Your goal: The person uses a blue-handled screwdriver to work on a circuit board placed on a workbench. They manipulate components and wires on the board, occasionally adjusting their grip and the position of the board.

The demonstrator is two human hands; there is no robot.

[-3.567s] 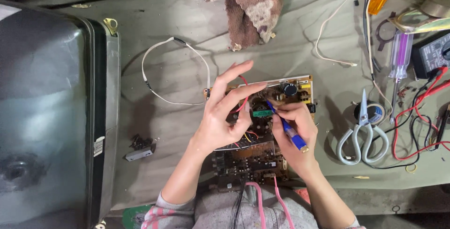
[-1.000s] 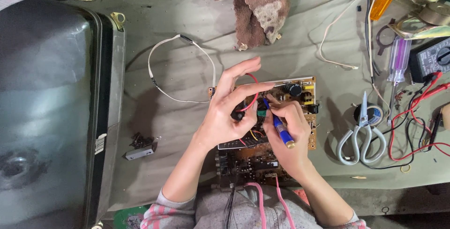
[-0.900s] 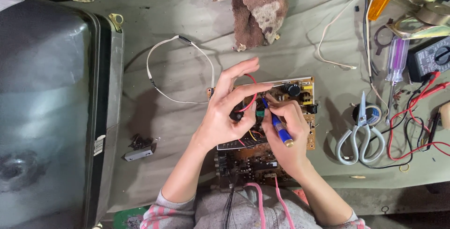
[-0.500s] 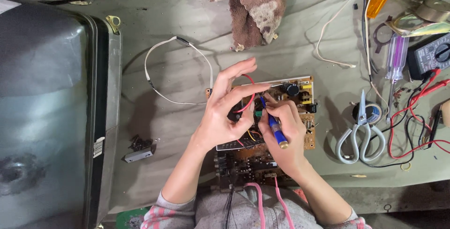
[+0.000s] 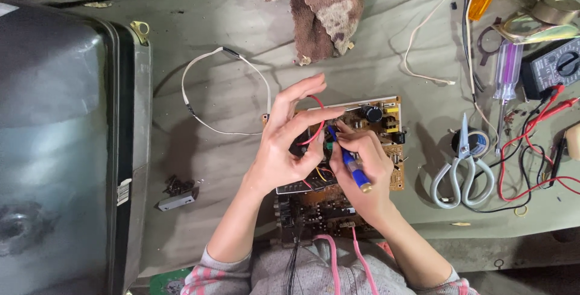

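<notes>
**Two hands at a circuit board, screwdriver tip down among the parts**

The brown circuit board (image 5: 380, 144) lies on the grey-green cloth-covered work surface (image 5: 229, 150), near the middle of its near edge, partly over a second, darker board (image 5: 314, 210) that reaches toward the person's lap. The right hand (image 5: 362, 168) has its fingers clamped around a blue-handled screwdriver (image 5: 350, 165), the tip pointing down into the board beside a small green component (image 5: 328, 145). The left hand (image 5: 290, 144) rests on the board's left part with fingers spread apart; its index finger and thumb close on a red wire (image 5: 315, 123) that arches up from the board.

A white wire loop (image 5: 223, 89) lies left of the board. Grey-handled scissors (image 5: 462, 174) lie just right of it, over a tape roll (image 5: 477, 144). Farther right are red and black test leads (image 5: 531, 150), and toward the far right corner a multimeter (image 5: 553, 68) and a purple-handled screwdriver (image 5: 506, 83). A mottled brown rag (image 5: 320, 5) hangs over the far edge. A large grey picture tube (image 5: 54, 150) fills the left side, with a small black connector (image 5: 176, 195) just beside it.
</notes>
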